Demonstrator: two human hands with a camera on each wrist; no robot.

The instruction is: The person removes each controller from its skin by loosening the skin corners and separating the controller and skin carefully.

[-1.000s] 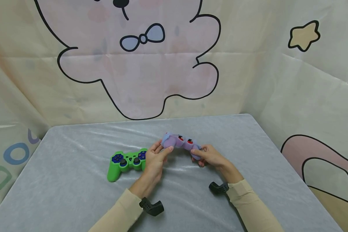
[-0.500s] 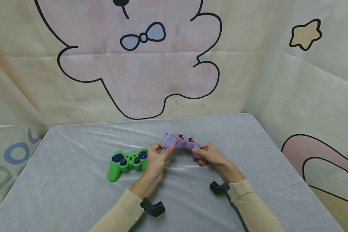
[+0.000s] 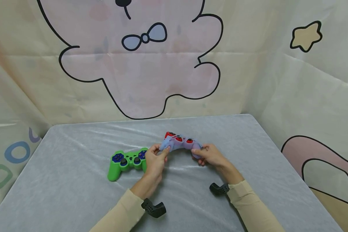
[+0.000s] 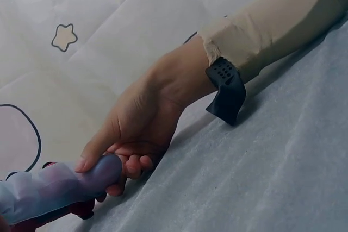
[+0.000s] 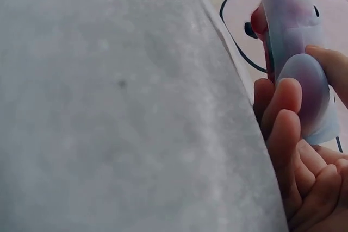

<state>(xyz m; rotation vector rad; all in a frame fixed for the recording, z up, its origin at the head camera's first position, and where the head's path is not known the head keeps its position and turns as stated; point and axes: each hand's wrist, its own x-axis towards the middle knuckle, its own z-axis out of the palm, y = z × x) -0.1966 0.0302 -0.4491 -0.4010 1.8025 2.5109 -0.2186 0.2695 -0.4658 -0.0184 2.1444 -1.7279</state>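
Note:
Between my hands is a game controller with a red body (image 3: 169,133), held up over the table in a soft purple-blue cover (image 3: 174,143). Red shows at its left shoulder and through openings around two thumbsticks. My left hand (image 3: 155,164) pinches the cover's left end, thumb on top; its other fingers are mostly hidden. The right hand (image 3: 213,156) grips the covered right handle between thumb and curled fingers. In the left wrist view, red body also shows below the cover (image 4: 51,184). The right wrist view shows fingers (image 5: 285,101) under the rounded handle end.
A green controller (image 3: 113,170) with dark blue buttons lies left of my left hand, its right handle partly behind that hand. Grey cloth covers the table (image 3: 61,180). Printed fabric walls (image 3: 237,64) stand behind and at the sides. Each wrist carries a black camera mount (image 3: 154,208).
The cover has shifted at the left end of the held controller, so more red body and buttons show there. My left thumb has moved slightly left; my right hand keeps its grip.

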